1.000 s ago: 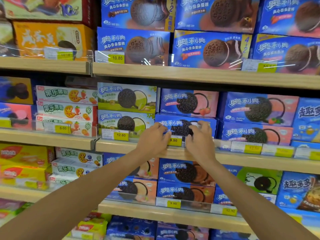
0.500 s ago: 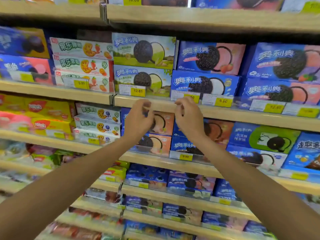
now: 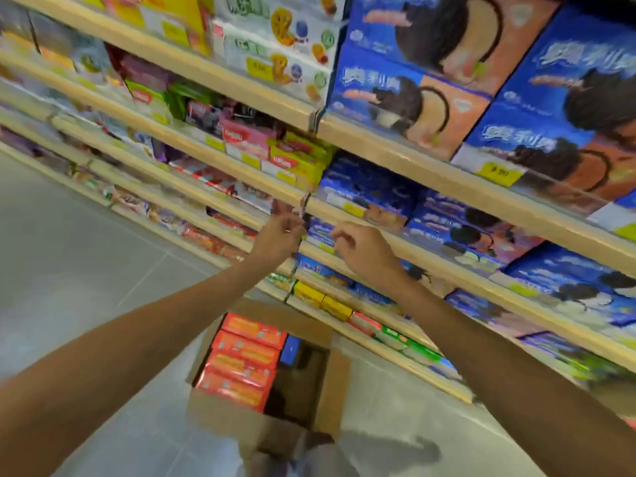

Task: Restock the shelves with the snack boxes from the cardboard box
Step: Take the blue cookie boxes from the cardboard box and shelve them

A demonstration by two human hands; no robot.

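Observation:
An open cardboard box [image 3: 328, 390] stands on the floor below my arms. Inside it lie several orange-red snack boxes [image 3: 244, 359] stacked on the left and one blue box [image 3: 289, 349] beside them. My left hand [image 3: 280, 234] and my right hand [image 3: 363, 249] hang in the air in front of the lower shelves, fingers loosely curled, holding nothing. The shelves [image 3: 395, 149] run from the upper left to the right and carry blue cookie boxes [image 3: 413, 94]. The view is blurred by motion.
Yellow price tags [image 3: 497, 173] sit along the shelf edges. Green, yellow and pink snack packs [image 3: 296, 160] fill the shelves to the left. The grey tiled floor [image 3: 86, 270] spreads out left of the cardboard box.
My view has swung downward from the mid shelves to the lower shelves and floor, bringing the cardboard box into sight. Both hands have drawn back from the blue box on the shelf and hold nothing.

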